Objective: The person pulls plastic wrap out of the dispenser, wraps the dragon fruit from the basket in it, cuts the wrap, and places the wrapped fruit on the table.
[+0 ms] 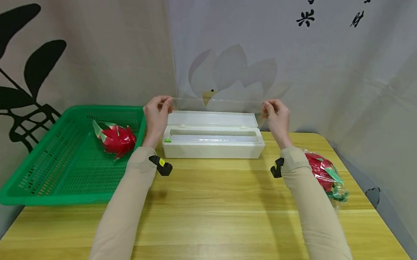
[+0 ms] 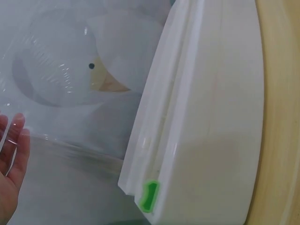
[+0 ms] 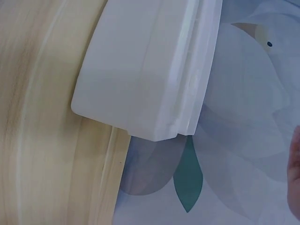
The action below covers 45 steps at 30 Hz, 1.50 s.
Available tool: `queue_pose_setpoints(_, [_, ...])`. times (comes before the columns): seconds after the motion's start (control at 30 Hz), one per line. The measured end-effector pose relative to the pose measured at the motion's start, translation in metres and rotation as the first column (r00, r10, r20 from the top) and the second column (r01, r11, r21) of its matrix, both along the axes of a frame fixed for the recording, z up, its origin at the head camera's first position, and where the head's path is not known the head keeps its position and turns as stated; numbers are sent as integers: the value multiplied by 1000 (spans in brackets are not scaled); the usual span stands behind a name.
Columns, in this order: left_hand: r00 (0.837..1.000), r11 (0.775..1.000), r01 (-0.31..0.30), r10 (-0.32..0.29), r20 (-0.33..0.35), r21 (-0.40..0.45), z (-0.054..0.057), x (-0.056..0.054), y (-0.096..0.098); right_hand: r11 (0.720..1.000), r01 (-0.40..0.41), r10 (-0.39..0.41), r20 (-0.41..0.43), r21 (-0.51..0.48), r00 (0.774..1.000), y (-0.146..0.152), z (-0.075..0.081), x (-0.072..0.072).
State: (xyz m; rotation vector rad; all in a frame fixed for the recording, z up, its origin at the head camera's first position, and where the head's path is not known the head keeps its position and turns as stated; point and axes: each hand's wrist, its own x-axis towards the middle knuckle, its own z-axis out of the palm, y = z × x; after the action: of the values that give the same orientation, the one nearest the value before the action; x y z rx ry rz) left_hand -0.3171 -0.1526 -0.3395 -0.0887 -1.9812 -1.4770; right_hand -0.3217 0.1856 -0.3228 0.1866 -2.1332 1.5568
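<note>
A clear sheet of cling film is stretched upright above the white cling film dispenser, whose lid stands raised at the back. My left hand pinches the sheet's upper left corner, beside the box's left end. At the upper right corner, my right hand pinches the film between thumb and fingers. Wrinkles in the film catch light in the left wrist view. A green slider sits at the dispenser's left end. Only the edge of the right hand shows in the right wrist view.
On the left stands a green basket with a red dragon fruit inside. A film-wrapped dragon fruit lies on the wooden table, partly behind my right sleeve. A printed cloth hangs behind the table.
</note>
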Motion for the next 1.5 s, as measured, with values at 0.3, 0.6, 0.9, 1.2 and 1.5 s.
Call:
queue_pose_setpoints(0.3, [1000, 999, 8, -7, -24, 33, 9, 1, 0, 1000, -8, 7, -54, -21, 999, -1, 6, -1])
queue_pose_setpoints(0.6, [999, 999, 13, -12, -34, 29, 17, 3, -2, 999, 1, -4, -90, -39, 996, -3, 15, 2])
queue_pose_setpoints(0.9, [998, 999, 25, -23, -66, 40, 27, 4, -3, 999, 10, -14, -101, -43, 995, -12, 37, 20])
queue_pose_setpoints(1.2, [997, 1000, 6, -5, -75, 16, 36, 6, -2, 999, -4, -2, -116, -44, 993, -14, 46, 27])
queue_pose_setpoints(1.5, [993, 1000, 11, -7, -120, 24, 44, 5, -2, 996, -21, 9, -142, -83, 990, -12, 52, 24])
